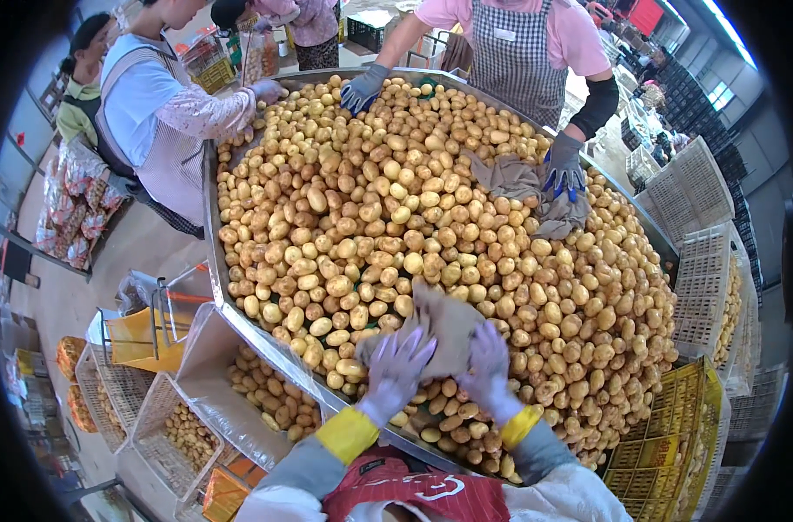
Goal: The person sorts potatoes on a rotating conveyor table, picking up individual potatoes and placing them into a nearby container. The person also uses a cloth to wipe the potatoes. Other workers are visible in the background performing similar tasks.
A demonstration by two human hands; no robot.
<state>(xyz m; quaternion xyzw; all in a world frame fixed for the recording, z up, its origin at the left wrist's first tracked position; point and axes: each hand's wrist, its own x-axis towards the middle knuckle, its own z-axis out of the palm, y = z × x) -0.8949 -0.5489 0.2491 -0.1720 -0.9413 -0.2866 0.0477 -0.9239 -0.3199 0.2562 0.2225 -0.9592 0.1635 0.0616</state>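
A wide metal-rimmed sorting table is heaped with small round yellow-brown produce, perhaps potatoes or fruit. Near its front edge, a crumpled grey-brown cloth lies over the heap between my hands. My left hand, in a lavender glove, holds the cloth's left part with fingers spread over it. At the right edge of the cloth is my right hand, gloved alike, with its fingers on the fabric. Both wrists have yellow cuffs. The undersides of my fingers are hidden.
Across the table, a person's blue-grey gloved hands touch the heap and another cloth. A co-worker's gloved hand reaches in at far left. White crates and a plastic-lined box stand left; a yellow crate stands right.
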